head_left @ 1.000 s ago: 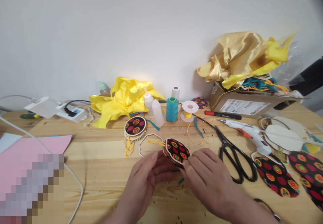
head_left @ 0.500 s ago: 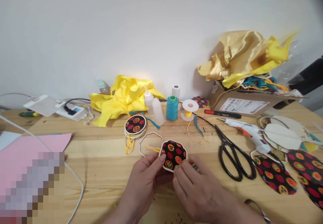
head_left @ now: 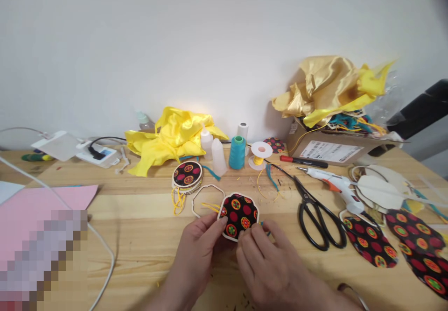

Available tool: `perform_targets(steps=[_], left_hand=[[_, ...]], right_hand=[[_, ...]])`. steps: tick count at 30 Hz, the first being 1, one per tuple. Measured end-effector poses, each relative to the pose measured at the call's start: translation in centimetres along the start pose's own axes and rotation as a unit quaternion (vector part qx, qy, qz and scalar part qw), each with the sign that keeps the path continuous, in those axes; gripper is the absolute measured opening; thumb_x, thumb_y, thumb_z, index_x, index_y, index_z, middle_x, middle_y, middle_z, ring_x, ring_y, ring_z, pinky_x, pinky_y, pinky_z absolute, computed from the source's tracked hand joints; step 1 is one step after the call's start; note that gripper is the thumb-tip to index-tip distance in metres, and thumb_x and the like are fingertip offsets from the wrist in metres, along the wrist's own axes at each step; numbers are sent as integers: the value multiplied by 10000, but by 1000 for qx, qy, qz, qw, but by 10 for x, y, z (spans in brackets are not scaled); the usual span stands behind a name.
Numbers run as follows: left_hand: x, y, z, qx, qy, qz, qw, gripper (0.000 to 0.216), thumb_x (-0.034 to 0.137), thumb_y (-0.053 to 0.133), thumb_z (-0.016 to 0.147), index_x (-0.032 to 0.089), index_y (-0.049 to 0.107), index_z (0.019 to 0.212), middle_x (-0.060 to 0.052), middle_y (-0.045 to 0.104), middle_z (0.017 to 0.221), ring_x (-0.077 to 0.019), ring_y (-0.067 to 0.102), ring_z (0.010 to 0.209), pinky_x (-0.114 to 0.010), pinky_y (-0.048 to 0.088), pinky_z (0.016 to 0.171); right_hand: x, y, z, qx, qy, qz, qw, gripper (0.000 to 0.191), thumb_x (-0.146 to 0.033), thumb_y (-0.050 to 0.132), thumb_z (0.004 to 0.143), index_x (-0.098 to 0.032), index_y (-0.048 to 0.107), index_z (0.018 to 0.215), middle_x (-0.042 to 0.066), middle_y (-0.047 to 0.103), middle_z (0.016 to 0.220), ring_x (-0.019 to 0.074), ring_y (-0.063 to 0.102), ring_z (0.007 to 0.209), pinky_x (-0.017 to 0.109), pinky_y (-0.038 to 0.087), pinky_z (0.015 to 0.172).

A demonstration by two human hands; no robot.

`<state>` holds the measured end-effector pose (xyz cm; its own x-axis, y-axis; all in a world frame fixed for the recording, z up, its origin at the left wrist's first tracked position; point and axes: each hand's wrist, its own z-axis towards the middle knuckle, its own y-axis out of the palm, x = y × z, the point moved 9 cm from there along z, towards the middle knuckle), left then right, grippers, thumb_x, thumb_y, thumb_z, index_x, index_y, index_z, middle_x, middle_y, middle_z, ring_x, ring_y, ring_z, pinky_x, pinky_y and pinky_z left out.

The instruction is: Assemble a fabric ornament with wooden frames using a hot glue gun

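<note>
A scalloped piece of black flower-print fabric in a pale frame (head_left: 239,215) is held up a little above the table. Its left edge is gripped by my left hand (head_left: 201,241), thumb on the front. At the lower right edge, the curled fingers of my right hand (head_left: 264,255) close on the rim. A bit of teal ribbon (head_left: 266,230) pokes out by those fingers; its other end is hidden. Just behind lie an empty scalloped ring (head_left: 209,187) and a yellow cord (head_left: 210,207). Farther left rests a stack of similar framed pieces (head_left: 187,174) with yellow cords hanging from it.
Black-handled scissors (head_left: 320,222) and a glue gun (head_left: 336,187) lie on the right, near patterned fabric cutouts (head_left: 373,243). At the back stand a teal thread cone (head_left: 237,153), a yellow cord spool (head_left: 261,154), white bottles (head_left: 219,158) and a cardboard box (head_left: 329,147). A white cable (head_left: 105,245) crosses the left.
The camera view has shifted slightly, so items at the right appear farther left. Both hands keep their hold on the framed fabric piece, and slightly more teal ribbon shows by the right fingers.
</note>
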<state>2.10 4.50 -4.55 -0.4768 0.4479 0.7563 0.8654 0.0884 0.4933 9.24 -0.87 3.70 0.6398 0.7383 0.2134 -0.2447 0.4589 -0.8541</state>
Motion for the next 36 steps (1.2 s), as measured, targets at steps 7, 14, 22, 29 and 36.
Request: perform_targets(steps=[7, 14, 22, 29, 36], left_hand=[[5, 6, -4, -39, 17, 113, 993, 161, 296, 644, 782, 149, 705, 754, -6, 669, 644, -142, 571, 622, -241, 449, 639], [26, 45, -28, -147, 70, 457, 875, 250, 282, 461, 858, 160, 608, 698, 29, 508, 643, -126, 447, 633, -211, 361, 589], [22, 61, -17, -267, 78, 515, 811, 225, 253, 404, 893, 171, 585, 788, 42, 443, 696, -107, 411, 654, -189, 327, 588], [11, 48, -3, -284, 77, 501, 814, 223, 269, 427, 891, 161, 548, 738, 49, 381, 673, -98, 357, 630, -190, 295, 560], [12, 46, 0, -280, 58, 458, 842, 203, 258, 451, 888, 155, 592, 785, 48, 430, 684, -97, 381, 641, -186, 317, 571]], right_hand=[[38, -18, 7, -1, 75, 69, 995, 238, -240, 464, 919, -136, 655, 821, 65, 640, 691, 212, 570, 660, 391, 409, 668], [127, 19, -13, -125, 322, 474, 810, 219, -358, 635, 812, -202, 712, 946, 55, 710, 950, 180, 636, 847, 287, 480, 715], [107, 45, -21, -197, 299, 654, 666, 231, -372, 711, 733, -181, 747, 858, 19, 669, 748, 128, 546, 681, 234, 417, 601], [107, 47, -22, -178, 306, 584, 731, 183, -318, 673, 781, -146, 735, 791, -3, 604, 639, 86, 470, 576, 202, 352, 511], [108, 47, -22, -147, 305, 557, 758, 234, -345, 650, 795, -133, 686, 703, -5, 580, 601, 82, 472, 557, 194, 353, 498]])
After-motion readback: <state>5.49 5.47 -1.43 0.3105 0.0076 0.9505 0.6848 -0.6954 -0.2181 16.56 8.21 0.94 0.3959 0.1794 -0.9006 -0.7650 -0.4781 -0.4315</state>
